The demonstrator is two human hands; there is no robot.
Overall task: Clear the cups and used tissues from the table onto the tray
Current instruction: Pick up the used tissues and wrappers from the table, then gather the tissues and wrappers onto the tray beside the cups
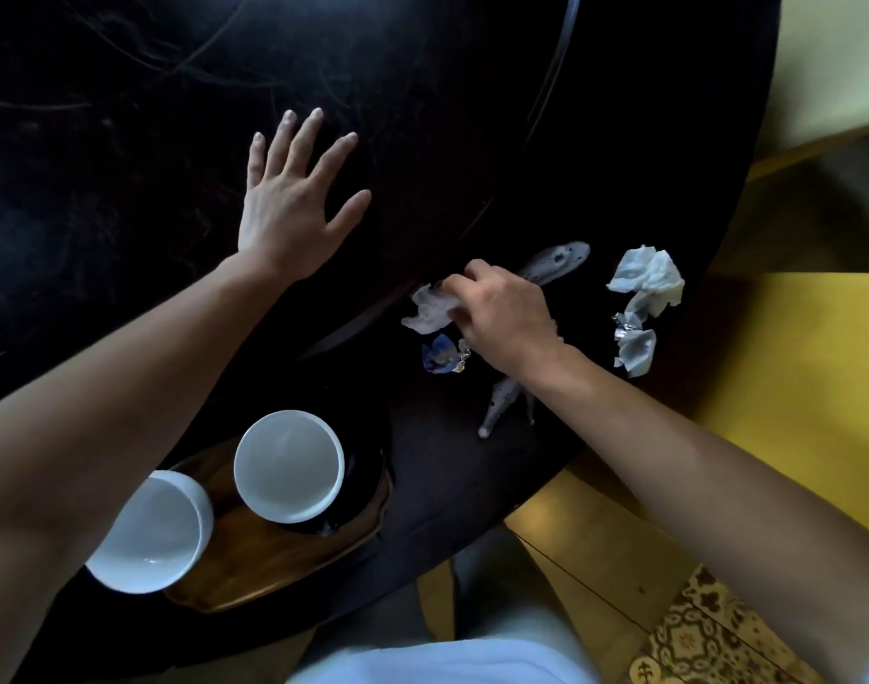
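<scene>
Two white cups stand on a wooden tray [274, 575] at the table's near edge: one [289, 466] upright in the middle, the other [151, 530] at the tray's left end, partly under my left forearm. My right hand [501, 318] is closed on a crumpled tissue [430, 308] on the dark table. Just below it lies a blue and silver foil wrapper [442, 357]. A larger crumpled tissue [647, 278] and a silvery wrapper scrap [632, 340] lie to the right, near the table edge. My left hand [294, 199] rests flat on the tabletop, fingers spread.
The round dark table [126, 140] has a raised inner disc whose rim curves past my right hand. Grey wet smears [555, 261] streak the surface near the tissues. Yellow flooring and a patterned rug [708, 634] lie beyond the edge on the right.
</scene>
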